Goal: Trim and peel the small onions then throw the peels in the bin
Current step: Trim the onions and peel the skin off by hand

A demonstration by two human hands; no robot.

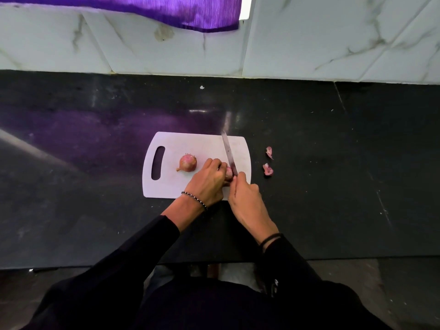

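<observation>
The curled fingers (215, 163) of the left hand (207, 181) grip a small onion (229, 173), mostly hidden, near the right edge of the cutting board (171, 186). The right hand (245, 198) is closed round the handle of a knife (229, 152), whose blade seems to press on that onion. A second onion (188, 163) sits at the board's middle. Two peel scraps (268, 169) lie on the counter (333, 163) just right of the board.
</observation>
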